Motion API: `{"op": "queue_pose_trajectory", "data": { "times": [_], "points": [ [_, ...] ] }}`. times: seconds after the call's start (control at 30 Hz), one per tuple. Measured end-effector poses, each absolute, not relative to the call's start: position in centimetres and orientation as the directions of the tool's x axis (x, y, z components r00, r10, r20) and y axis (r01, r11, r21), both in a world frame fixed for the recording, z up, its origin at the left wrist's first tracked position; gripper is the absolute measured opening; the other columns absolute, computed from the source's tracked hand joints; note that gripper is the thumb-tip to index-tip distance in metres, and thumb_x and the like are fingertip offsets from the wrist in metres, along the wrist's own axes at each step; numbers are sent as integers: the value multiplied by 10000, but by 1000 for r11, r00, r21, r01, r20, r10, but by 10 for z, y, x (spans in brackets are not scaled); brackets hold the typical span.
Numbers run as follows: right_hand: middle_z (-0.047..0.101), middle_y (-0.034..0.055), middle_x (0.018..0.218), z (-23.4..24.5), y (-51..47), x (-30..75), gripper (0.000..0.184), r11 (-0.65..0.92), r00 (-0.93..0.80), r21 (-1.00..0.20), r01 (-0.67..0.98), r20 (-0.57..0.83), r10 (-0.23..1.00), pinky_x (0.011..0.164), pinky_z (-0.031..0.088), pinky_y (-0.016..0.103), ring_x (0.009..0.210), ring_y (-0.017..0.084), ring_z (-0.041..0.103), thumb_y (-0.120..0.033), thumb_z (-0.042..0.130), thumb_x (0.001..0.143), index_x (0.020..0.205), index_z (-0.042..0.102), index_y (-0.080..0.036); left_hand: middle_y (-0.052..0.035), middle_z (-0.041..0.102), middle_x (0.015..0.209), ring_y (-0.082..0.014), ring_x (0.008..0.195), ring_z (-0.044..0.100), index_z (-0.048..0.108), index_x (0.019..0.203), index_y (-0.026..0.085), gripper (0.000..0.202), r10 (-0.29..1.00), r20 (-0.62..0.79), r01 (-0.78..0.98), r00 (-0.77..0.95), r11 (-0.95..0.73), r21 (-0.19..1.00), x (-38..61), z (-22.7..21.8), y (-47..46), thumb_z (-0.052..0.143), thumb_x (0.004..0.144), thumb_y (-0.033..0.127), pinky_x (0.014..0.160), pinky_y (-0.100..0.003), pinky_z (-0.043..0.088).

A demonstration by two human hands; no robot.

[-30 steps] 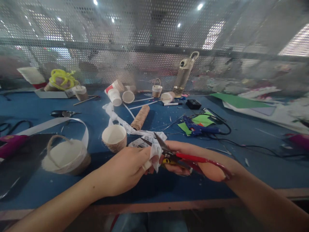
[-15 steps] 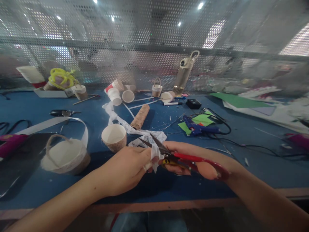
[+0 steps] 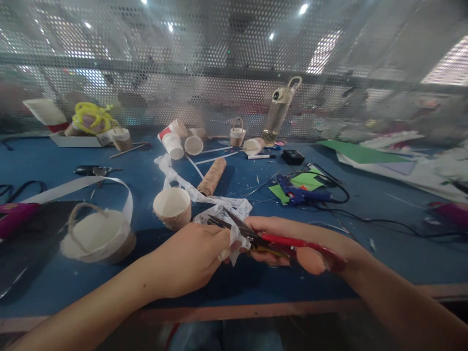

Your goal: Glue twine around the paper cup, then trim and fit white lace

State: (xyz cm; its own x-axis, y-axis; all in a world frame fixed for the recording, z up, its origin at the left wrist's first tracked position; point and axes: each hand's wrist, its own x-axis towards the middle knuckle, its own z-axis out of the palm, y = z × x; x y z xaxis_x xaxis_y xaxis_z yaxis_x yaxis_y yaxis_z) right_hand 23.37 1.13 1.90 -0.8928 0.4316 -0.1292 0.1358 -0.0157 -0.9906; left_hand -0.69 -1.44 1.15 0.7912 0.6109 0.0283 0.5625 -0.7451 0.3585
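My left hand [image 3: 190,258] pinches the near end of a white lace ribbon [image 3: 219,207], fingers closed on it. My right hand [image 3: 292,239] grips red-handled scissors [image 3: 281,240], whose dark blades straddle the lace just right of my left fingers and are nearly closed. The lace trails away over the blue table [image 3: 234,287] toward the paper cups. A twine-wrapped paper cup [image 3: 172,208] stands just beyond my left hand.
A twine basket with a handle [image 3: 98,236] sits at left by a white strip loop. A twine spool [image 3: 212,176], several paper cups [image 3: 173,142], a blue glue gun [image 3: 302,195] with black cable, green paper, a bottle [image 3: 278,112] and a perforated screen lie farther back.
The scissor blades have closed down on the lace. Both hands have stayed almost in place.
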Motion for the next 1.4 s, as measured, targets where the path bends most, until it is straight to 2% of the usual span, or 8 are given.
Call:
{"op": "queue_pose_trajectory", "data": {
  "times": [0.3, 0.43, 0.6, 0.77, 0.97, 1.1, 1.3, 1.4],
  "points": [
    [467, -38, 762, 14, 13, 237, 764, 57, -876, -983, 176, -130, 465, 497, 268, 191, 622, 78, 341, -819, 719, 617, 968, 548, -162, -55, 693, 854, -208, 765, 642, 587, 852, 177, 259, 581, 28, 541, 813, -773, 332, -5, 8, -14, 363, 958, 102, 691, -334, 455],
    [438, -42, 762, 10, 16, 238, 757, 27, -914, -992, 120, -100, 392, 488, 263, 197, 618, 80, 319, -806, 699, 675, 1026, 524, -159, -55, 693, 836, -204, 742, 643, 560, 836, 179, 232, 588, 23, 556, 808, -776, 298, -5, 7, -13, 375, 954, 104, 668, -324, 451],
    [432, -38, 751, 9, 19, 239, 591, 52, -913, -988, 148, -116, 391, 494, 273, 202, 621, 88, 325, -689, 698, 789, 1024, 541, -169, -68, 692, 876, -212, 789, 649, 571, 877, 172, 214, 585, -30, 564, 811, -765, 310, -4, 9, -13, 386, 926, 75, 725, -331, 482],
    [463, -39, 743, 16, 17, 240, 753, 102, -901, -982, 158, -102, 421, 500, 270, 198, 616, 83, 334, -800, 729, 649, 993, 559, -152, -69, 694, 871, -218, 786, 643, 561, 865, 178, 202, 573, -43, 560, 818, -778, 283, -1, 11, -14, 401, 910, 62, 718, -334, 478],
    [431, -23, 805, 30, 8, 238, 981, 98, -885, -970, 223, -160, 438, 526, 322, 215, 655, 96, 335, -959, 481, 601, 1106, 535, -120, -48, 677, 822, -192, 694, 610, 531, 841, 191, 182, 575, -20, 559, 818, -787, 260, -2, 8, -14, 412, 920, 79, 629, -302, 441],
    [432, -31, 787, 27, 11, 238, 897, 88, -903, -978, 190, -139, 407, 522, 310, 212, 651, 92, 340, -908, 565, 621, 1067, 535, -130, -37, 664, 794, -191, 679, 601, 516, 825, 197, 190, 571, 15, 547, 821, -794, 267, -2, 6, -14, 407, 936, 89, 631, -306, 432],
    [450, -62, 713, 23, 13, 240, 801, 67, -864, -981, 180, -125, 487, 486, 252, 197, 590, 68, 338, -856, 688, 572, 934, 547, -155, -61, 674, 861, -207, 751, 625, 520, 875, 188, 172, 559, 20, 525, 829, -789, 319, -1, 7, -13, 391, 973, 130, 687, -320, 453],
    [468, -53, 742, 19, 12, 240, 792, 3, -854, -993, 120, -101, 510, 508, 270, 208, 593, 72, 358, -818, 742, 586, 979, 560, -155, -70, 663, 863, -195, 730, 616, 508, 873, 183, 195, 566, 9, 524, 825, -770, 364, -1, 10, -13, 357, 993, 147, 683, -312, 462]
  ]
}}
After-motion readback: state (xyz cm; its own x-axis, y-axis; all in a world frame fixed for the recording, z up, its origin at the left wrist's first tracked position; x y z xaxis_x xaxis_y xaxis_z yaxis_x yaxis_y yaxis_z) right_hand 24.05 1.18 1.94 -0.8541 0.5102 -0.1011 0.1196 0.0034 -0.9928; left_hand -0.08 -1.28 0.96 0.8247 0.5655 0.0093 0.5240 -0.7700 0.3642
